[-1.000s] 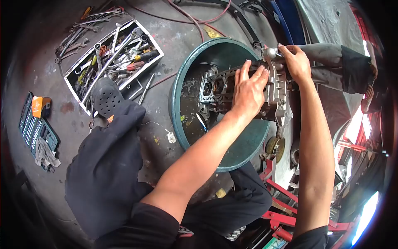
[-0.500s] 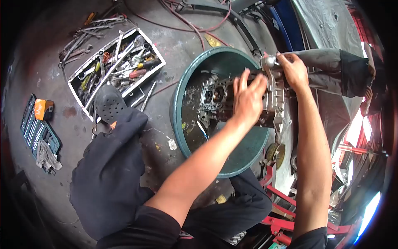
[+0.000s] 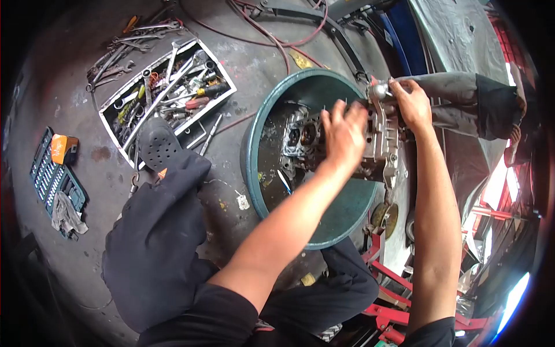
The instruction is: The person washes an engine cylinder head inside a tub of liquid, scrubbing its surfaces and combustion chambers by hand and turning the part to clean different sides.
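A metal engine block (image 3: 378,147) with open cylinder bores lies across a round green tub (image 3: 252,173), its right end over the rim. My left hand (image 3: 346,136) is over the middle of the block, fingers spread and slightly blurred; whether the fingertips touch the metal I cannot tell. At the block's far right corner, my right hand (image 3: 414,105) grips the casting beside a rounded silver housing (image 3: 379,90). Dark liquid and a thin white-and-blue item (image 3: 284,181) are in the tub below the block.
A white-edged toolbox (image 3: 231,87) full of hand tools stands left, with loose wrenches (image 3: 118,52) beyond it. A socket set case (image 3: 46,173) lies farther left. Red hoses (image 3: 254,41) cross the floor. Another person's legs (image 3: 451,92) are at right, near red metal bars (image 3: 393,315).
My left hand has shifted slightly over the block and its fingers have moved. My right hand keeps its place on the block's end. The whole view has shifted a little.
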The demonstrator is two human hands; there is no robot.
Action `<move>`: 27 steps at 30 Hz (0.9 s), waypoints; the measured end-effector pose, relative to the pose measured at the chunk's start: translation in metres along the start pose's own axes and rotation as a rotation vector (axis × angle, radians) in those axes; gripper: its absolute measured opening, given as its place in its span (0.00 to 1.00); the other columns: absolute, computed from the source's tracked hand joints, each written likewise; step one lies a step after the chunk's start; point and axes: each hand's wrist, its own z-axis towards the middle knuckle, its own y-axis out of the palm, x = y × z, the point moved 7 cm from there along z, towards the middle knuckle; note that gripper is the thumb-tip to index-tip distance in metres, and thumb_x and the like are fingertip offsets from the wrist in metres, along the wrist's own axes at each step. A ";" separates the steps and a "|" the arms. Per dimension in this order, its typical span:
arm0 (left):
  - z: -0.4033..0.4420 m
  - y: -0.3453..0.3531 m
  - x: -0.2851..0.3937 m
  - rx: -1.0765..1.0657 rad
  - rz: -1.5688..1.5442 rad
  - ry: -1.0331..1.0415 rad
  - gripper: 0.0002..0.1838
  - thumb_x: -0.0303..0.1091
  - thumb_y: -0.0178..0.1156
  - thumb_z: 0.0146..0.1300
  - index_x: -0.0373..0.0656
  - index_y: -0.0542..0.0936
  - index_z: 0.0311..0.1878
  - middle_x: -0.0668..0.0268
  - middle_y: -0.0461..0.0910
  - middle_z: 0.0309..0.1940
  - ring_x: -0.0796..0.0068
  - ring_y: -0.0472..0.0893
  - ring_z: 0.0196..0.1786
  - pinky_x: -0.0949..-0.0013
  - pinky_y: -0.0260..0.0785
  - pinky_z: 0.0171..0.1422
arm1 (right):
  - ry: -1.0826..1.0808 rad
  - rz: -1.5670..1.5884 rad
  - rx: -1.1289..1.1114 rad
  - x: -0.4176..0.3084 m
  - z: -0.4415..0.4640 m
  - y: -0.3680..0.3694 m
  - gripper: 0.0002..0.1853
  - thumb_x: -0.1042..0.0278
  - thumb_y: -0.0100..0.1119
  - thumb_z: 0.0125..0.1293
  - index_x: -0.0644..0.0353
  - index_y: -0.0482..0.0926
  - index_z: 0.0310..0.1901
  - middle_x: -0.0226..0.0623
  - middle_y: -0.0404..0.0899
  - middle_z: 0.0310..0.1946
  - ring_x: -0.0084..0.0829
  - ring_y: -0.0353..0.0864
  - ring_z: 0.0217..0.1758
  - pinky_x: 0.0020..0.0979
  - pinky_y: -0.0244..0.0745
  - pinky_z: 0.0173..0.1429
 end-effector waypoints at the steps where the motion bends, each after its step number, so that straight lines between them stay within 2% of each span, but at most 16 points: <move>1: 0.012 -0.002 -0.013 -0.005 0.004 -0.110 0.23 0.22 0.52 0.58 0.42 0.80 0.58 0.60 0.80 0.59 0.47 0.67 0.70 0.39 0.50 0.75 | -0.009 0.018 -0.008 0.002 0.000 0.001 0.38 0.35 0.58 0.57 0.61 0.79 0.58 0.57 0.80 0.53 0.50 0.78 0.61 0.41 0.70 0.65; 2: 0.020 0.002 -0.019 -0.123 0.011 -0.156 0.23 0.22 0.50 0.58 0.41 0.81 0.57 0.60 0.80 0.58 0.47 0.68 0.69 0.39 0.48 0.75 | -0.010 -0.010 -0.005 0.003 0.002 0.002 0.38 0.34 0.57 0.58 0.61 0.78 0.59 0.57 0.80 0.54 0.51 0.77 0.62 0.41 0.69 0.66; 3: 0.019 -0.004 -0.010 -0.111 0.013 -0.160 0.23 0.22 0.50 0.58 0.41 0.81 0.57 0.60 0.80 0.58 0.47 0.68 0.69 0.39 0.48 0.75 | -0.022 -0.010 -0.006 -0.001 0.002 0.001 0.38 0.34 0.57 0.58 0.61 0.78 0.59 0.57 0.80 0.54 0.51 0.77 0.62 0.41 0.69 0.66; 5: 0.009 -0.007 0.024 -0.061 0.045 0.029 0.22 0.22 0.50 0.58 0.42 0.82 0.55 0.59 0.81 0.58 0.47 0.69 0.68 0.38 0.48 0.74 | 0.025 -0.034 -0.016 -0.003 0.001 0.001 0.38 0.35 0.57 0.59 0.62 0.77 0.60 0.57 0.79 0.54 0.50 0.77 0.62 0.41 0.69 0.66; 6: 0.001 -0.004 0.021 0.067 0.033 0.079 0.22 0.21 0.50 0.57 0.43 0.82 0.54 0.58 0.81 0.57 0.48 0.69 0.67 0.37 0.51 0.73 | 0.006 -0.036 0.003 -0.004 0.000 0.001 0.38 0.35 0.56 0.59 0.62 0.77 0.60 0.57 0.80 0.54 0.50 0.77 0.63 0.41 0.68 0.66; 7: 0.001 -0.004 0.008 0.102 0.036 0.034 0.22 0.22 0.51 0.55 0.43 0.82 0.53 0.58 0.82 0.55 0.48 0.70 0.66 0.37 0.53 0.72 | 0.019 -0.045 -0.005 0.003 -0.004 0.002 0.38 0.35 0.56 0.59 0.62 0.77 0.60 0.57 0.80 0.54 0.50 0.77 0.63 0.41 0.68 0.66; 10: 0.030 0.000 -0.019 -0.324 0.133 -0.205 0.21 0.24 0.53 0.54 0.41 0.83 0.51 0.56 0.83 0.51 0.47 0.72 0.65 0.43 0.56 0.71 | -0.027 -0.020 0.007 -0.001 0.001 0.000 0.38 0.35 0.56 0.59 0.61 0.78 0.59 0.57 0.80 0.54 0.51 0.77 0.62 0.41 0.69 0.66; 13: 0.007 -0.006 0.026 0.110 -0.025 0.122 0.18 0.24 0.50 0.56 0.41 0.84 0.47 0.55 0.83 0.50 0.46 0.73 0.63 0.43 0.56 0.70 | 0.032 -0.025 -0.008 -0.006 0.001 0.002 0.37 0.36 0.56 0.60 0.62 0.78 0.59 0.57 0.80 0.53 0.52 0.77 0.61 0.41 0.69 0.65; 14: 0.004 -0.003 0.014 0.179 -0.006 0.065 0.17 0.24 0.49 0.58 0.40 0.84 0.46 0.55 0.83 0.50 0.48 0.73 0.63 0.41 0.55 0.71 | 0.008 -0.032 -0.005 -0.007 -0.002 -0.001 0.37 0.36 0.57 0.60 0.62 0.78 0.59 0.57 0.80 0.53 0.52 0.77 0.61 0.41 0.69 0.65; 17: 0.028 0.006 -0.030 -0.226 0.102 -0.245 0.17 0.26 0.49 0.59 0.41 0.85 0.47 0.56 0.83 0.50 0.49 0.74 0.62 0.39 0.54 0.72 | -0.010 -0.017 0.014 0.001 -0.002 -0.001 0.37 0.35 0.58 0.59 0.63 0.79 0.58 0.56 0.80 0.53 0.51 0.77 0.61 0.40 0.69 0.65; 18: 0.027 0.010 -0.020 -0.210 0.156 -0.165 0.17 0.27 0.51 0.59 0.42 0.85 0.48 0.57 0.83 0.49 0.50 0.74 0.63 0.39 0.53 0.72 | -0.008 -0.021 0.040 -0.001 -0.002 -0.001 0.37 0.35 0.58 0.59 0.63 0.79 0.57 0.57 0.80 0.53 0.51 0.77 0.62 0.40 0.69 0.65; 19: 0.016 0.006 -0.008 -0.047 -0.007 -0.092 0.18 0.27 0.53 0.58 0.43 0.84 0.50 0.57 0.83 0.51 0.51 0.73 0.63 0.39 0.53 0.73 | -0.020 -0.007 0.041 -0.008 0.004 0.000 0.37 0.35 0.58 0.59 0.63 0.79 0.57 0.57 0.80 0.53 0.51 0.77 0.62 0.40 0.69 0.65; 21: 0.000 0.006 -0.001 0.116 0.039 0.078 0.18 0.29 0.52 0.60 0.44 0.84 0.52 0.57 0.82 0.53 0.51 0.73 0.64 0.39 0.52 0.73 | 0.005 -0.008 0.013 -0.003 0.002 0.003 0.37 0.34 0.57 0.59 0.62 0.79 0.57 0.57 0.80 0.54 0.50 0.77 0.62 0.40 0.69 0.65; 24: 0.030 0.015 -0.040 -0.266 0.118 -0.211 0.19 0.27 0.51 0.58 0.42 0.83 0.52 0.54 0.83 0.53 0.48 0.74 0.63 0.38 0.51 0.73 | -0.015 -0.036 0.032 0.006 -0.002 -0.002 0.37 0.35 0.57 0.59 0.61 0.79 0.57 0.57 0.80 0.54 0.50 0.77 0.62 0.41 0.69 0.65; 25: 0.031 0.001 -0.014 -0.252 0.199 -0.145 0.20 0.25 0.52 0.56 0.41 0.83 0.52 0.53 0.83 0.52 0.49 0.74 0.62 0.39 0.51 0.73 | -0.020 -0.019 0.029 0.001 0.000 0.000 0.37 0.35 0.57 0.59 0.62 0.79 0.57 0.56 0.80 0.54 0.51 0.77 0.61 0.41 0.69 0.65; 27: 0.008 -0.001 0.017 -0.009 0.055 0.103 0.20 0.25 0.51 0.57 0.40 0.83 0.51 0.53 0.83 0.52 0.49 0.74 0.62 0.39 0.51 0.73 | -0.014 -0.024 0.022 -0.008 0.003 0.001 0.37 0.35 0.56 0.59 0.62 0.79 0.57 0.56 0.80 0.54 0.51 0.77 0.61 0.41 0.69 0.65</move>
